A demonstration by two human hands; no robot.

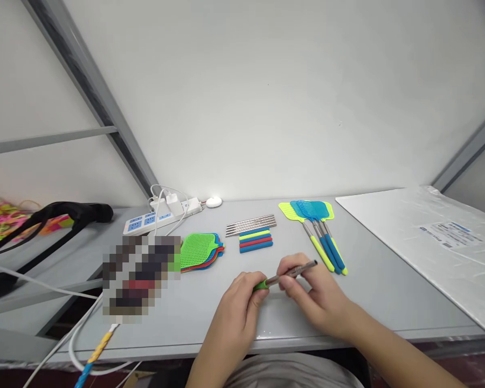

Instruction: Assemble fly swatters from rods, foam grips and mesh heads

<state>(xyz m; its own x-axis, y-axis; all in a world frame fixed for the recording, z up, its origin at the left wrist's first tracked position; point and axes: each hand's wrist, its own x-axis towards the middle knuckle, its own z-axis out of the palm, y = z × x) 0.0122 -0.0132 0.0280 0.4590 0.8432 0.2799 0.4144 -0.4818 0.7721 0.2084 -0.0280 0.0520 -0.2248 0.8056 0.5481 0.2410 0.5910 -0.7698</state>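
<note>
My left hand (240, 304) is closed around a green handle grip (261, 285), most of it hidden by the fingers. A metal rod (307, 266) sticks out of the grip's right end, and my right hand (317, 296) pinches that rod between thumb and fingers. Beyond my hands lie several loose handle grips (256, 241) in blue, yellow and red. Behind these, several silver rods (250, 223) are laid side by side. A stack of fly swatter heads (196, 250), green on top, sits to the left. Whole fly swatters (323, 237) in yellow and blue overlap at the right.
A power strip (147, 222) with plugs and white cables stands at the back left, beside a small white case (214, 201). A pixelated area covers something at the left. White wrapped sheeting (420, 237) covers the right side. A black strap-like object (101, 212) lies far left.
</note>
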